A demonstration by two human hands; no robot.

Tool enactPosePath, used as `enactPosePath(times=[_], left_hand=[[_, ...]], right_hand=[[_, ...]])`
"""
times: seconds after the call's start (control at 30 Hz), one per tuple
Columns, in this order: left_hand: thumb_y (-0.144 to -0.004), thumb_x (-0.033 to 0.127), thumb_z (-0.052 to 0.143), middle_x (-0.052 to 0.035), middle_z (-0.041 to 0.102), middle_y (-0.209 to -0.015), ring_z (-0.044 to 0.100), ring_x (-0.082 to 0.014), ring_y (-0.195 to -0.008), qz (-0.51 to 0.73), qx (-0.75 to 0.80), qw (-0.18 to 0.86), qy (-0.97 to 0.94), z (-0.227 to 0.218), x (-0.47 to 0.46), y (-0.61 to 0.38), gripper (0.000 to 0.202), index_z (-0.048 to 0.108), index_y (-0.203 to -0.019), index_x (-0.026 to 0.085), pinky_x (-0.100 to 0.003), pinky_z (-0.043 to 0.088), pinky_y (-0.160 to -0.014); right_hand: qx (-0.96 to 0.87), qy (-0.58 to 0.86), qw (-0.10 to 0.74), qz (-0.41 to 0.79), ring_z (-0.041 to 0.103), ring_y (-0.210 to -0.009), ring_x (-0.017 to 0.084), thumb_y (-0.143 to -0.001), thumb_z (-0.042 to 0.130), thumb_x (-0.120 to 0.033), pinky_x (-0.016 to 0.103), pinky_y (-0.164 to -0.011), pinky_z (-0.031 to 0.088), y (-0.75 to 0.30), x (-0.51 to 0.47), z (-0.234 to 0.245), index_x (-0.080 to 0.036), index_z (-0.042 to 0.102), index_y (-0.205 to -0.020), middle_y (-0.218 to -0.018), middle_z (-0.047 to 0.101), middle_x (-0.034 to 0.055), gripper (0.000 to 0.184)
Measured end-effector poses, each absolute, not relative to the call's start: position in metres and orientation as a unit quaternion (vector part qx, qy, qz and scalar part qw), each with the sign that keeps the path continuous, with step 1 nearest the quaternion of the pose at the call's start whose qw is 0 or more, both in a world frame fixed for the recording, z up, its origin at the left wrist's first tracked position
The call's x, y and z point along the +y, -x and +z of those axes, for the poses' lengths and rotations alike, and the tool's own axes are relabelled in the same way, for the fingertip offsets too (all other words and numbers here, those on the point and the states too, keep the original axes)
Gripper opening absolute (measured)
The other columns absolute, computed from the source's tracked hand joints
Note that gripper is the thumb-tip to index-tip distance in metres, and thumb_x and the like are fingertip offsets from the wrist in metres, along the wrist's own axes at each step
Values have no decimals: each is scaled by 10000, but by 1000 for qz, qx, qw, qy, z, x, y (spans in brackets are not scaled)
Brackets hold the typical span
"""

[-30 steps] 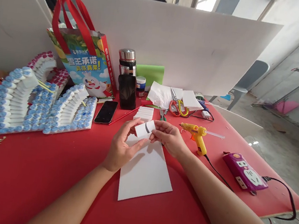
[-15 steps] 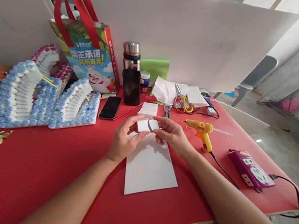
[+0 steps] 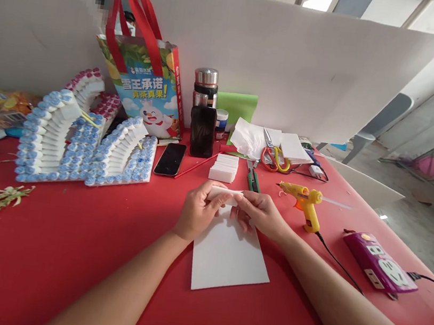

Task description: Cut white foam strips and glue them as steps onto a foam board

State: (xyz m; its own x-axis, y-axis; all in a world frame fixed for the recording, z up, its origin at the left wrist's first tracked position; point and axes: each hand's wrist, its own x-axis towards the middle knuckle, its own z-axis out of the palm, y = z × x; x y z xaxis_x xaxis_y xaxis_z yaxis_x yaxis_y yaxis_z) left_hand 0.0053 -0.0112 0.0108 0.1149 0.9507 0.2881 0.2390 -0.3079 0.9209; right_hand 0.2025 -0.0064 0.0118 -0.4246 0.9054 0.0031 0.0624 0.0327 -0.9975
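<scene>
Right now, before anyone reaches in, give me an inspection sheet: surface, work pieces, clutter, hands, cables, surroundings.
Surface: red tabletop; white sheet lies on it, partly below the hands.
Work pieces: small white piece held; white stack just beyond.
Clutter: printed bag, flask, flat phone, scissors, green-handled tool, yellow glue gun.
Hands: left hand and right hand both grip the small white piece.
Cables: glue gun cord runs toward the right forearm; purple power strip has a black cord leaving frame right. Plug ends: cannot tell.
Surroundings: white board behind; grey chair beyond.
</scene>
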Motion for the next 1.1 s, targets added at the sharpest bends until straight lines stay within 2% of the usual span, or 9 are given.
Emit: enactPosePath(times=[0.07, 0.17, 0.27, 0.43, 0.57, 0.73, 0.83, 0.93, 1.1], left_hand=[[-957, 531, 599, 51, 571, -606, 520, -104, -492, 483, 451, 398, -636, 11, -13, -8, 354, 639, -1112, 215, -233, 435, -536], [-1015, 550, 469, 62, 480, -603, 457, -104, -494, 499, 434, 449, -601, 11, -13, -11, 420, 570, -1259, 224, -233, 396, -521], [-1029, 560, 416, 62, 452, -607, 414, -101, -482, 507, 421, 488, -573, 13, -13, -10, 454, 551, -1285, 211, -238, 374, -500], [-981, 493, 576, 19, 612, -729, 577, -131, -602, 501, 347, 546, -574, 19, -20, -9, 498, 473, -1379, 213, -263, 472, -594], [-915, 373, 707, 1, 668, -775, 620, -138, -649, 509, 327, 571, -554, 23, -25, -10, 467, 488, -1294, 210, -261, 490, -613], [-863, 362, 761, 0, 666, -769, 642, -148, -620, 507, 328, 581, -545, 26, -23, -8, 384, 549, -1139, 198, -276, 503, -584], [-798, 342, 824, -47, 705, -973, 683, -167, -791, 544, 340, 546, -539, 27, -20, -4, 376, 614, -1074, 197, -288, 545, -687], [-776, 329, 844, -94, 699, -1210, 686, -206, -1020, 578, 355, 518, -522, 30, -18, -1, 332, 640, -998, 189, -321, 547, -865], [-811, 370, 809, -57, 723, -960, 692, -191, -923, 566, 400, 449, -564, 27, -14, 1, 319, 651, -1016, 183, -320, 532, -882]], right_hand=[[-610, 388, 373, 582, 486, -361, 79, -991, 565, -533, 197, -359, 382, -202, -8, 12, -151, 644, -783, -522, 588, -14, 442], [-570, 353, 401, 624, 522, -381, 68, -974, 631, -456, 182, -352, 382, -202, -8, 13, -154, 625, -832, -669, 672, 10, 334], [-522, 319, 415, 674, 548, -392, 76, -953, 675, -384, 176, -339, 383, -203, -7, 13, -167, 616, -975, -758, 710, 24, 225], [-490, 287, 409, 714, 574, -389, 104, -967, 651, -312, 181, -337, 420, -203, -7, 15, -199, 523, -1288, -739, 713, 8, 364], [-495, 262, 388, 732, 591, -390, 105, -985, 626, -306, 175, -337, 422, -203, -8, 17, -201, 533, -1205, -748, 718, 9, 262], [-501, 245, 375, 740, 575, -382, 105, -992, 613, -352, 190, -341, 406, -203, -7, 15, -207, 530, -1161, -744, 722, 8, 238], [-553, 282, 374, 689, 570, -413, 101, -990, 613, -428, 203, -384, 403, -203, -9, 18, -199, 524, -1263, -753, 720, 12, 367], [-665, 351, 343, 564, 567, -458, 98, -950, 662, -488, 225, -463, 436, -205, -10, 22, -199, 488, -1404, -755, 716, 7, 565], [-741, 426, 307, 419, 542, -494, 97, -929, 658, -553, 243, -520, 447, -212, -6, 22, -176, 572, -1372, -749, 721, 16, 588]])
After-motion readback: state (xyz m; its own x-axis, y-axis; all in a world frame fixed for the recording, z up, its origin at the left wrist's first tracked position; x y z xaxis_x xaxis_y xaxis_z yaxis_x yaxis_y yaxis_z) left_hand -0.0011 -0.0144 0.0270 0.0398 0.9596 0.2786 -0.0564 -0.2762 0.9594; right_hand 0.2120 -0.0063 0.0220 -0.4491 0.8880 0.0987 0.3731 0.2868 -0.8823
